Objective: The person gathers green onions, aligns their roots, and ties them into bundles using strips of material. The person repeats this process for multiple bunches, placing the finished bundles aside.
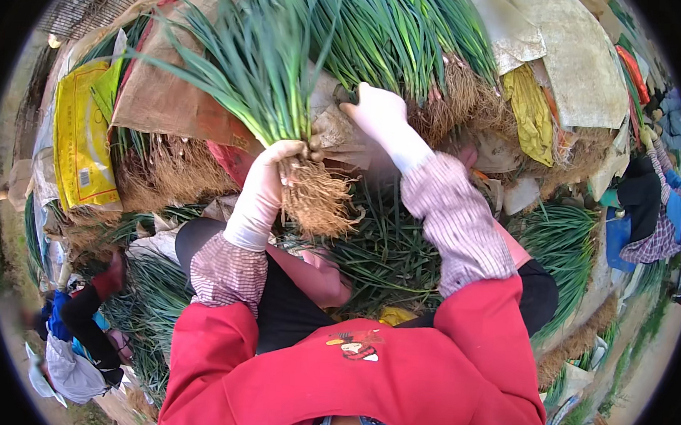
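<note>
My left hand (279, 163), in a pale glove, is closed round the base of a bunch of green leafy plants (272, 82). Its tangled brown roots (321, 203) hang below the fist, and the leaves fan out above. To the right, my right hand (375, 107), also gloved, reaches over a soiled cloth beside a large row of similar plants (384, 36). Its thumb and forefinger point towards the left, and whether anything is between its fingers cannot be told. Cut or loose green leaves (385, 243) lie between my legs.
A brown woven sack (179, 88) covers more rooted plants at left, near a yellow printed bag (84, 135). Pale sacking (585, 63) and a yellow cloth (527, 112) lie at right. Other people sit at far left (75, 360) and far right (647, 200), beside more bundles (563, 253).
</note>
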The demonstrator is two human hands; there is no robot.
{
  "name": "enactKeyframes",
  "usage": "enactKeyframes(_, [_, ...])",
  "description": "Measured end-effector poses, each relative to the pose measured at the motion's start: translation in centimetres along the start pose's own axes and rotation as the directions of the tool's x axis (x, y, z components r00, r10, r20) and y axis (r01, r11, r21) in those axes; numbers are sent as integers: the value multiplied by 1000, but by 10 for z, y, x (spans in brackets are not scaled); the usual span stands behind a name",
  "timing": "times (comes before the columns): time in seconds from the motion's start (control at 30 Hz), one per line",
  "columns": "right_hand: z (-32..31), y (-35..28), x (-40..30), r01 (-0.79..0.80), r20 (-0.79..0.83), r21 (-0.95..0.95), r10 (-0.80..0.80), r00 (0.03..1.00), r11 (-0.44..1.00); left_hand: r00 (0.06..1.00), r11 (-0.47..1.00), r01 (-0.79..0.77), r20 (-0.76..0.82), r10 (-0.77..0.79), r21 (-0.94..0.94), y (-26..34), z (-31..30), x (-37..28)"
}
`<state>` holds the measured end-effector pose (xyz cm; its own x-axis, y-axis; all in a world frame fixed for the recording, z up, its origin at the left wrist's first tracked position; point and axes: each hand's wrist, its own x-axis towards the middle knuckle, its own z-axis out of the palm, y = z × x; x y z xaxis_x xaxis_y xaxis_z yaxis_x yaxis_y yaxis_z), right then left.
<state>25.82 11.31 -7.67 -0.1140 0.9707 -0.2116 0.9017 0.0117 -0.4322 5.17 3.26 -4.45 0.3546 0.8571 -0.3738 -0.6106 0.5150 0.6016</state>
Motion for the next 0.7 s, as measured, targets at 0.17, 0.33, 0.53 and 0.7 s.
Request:
enactKeyframes(0.17, [-29, -1, 22, 198, 249, 183, -240, 938, 963, 947, 991, 116, -293, -131, -66, 4, 15, -5])
enactKeyframes(0.33, [-3, -29, -35, 684, -144, -106, -692, 707, 721, 940, 958, 184, -324, -107, 219, -10, -1, -1])
enactKeyframes(0.53, [9, 36, -68, 341, 476, -150, -234, 848, 928, 988, 925, -16, -138, 73, 380, 8, 10, -18])
enactKeyframes(0.7, [-6, 26, -37, 0, 13, -24, 0, 1000, 1000, 993, 996, 59, -97, -66, -70, 16, 11, -23])
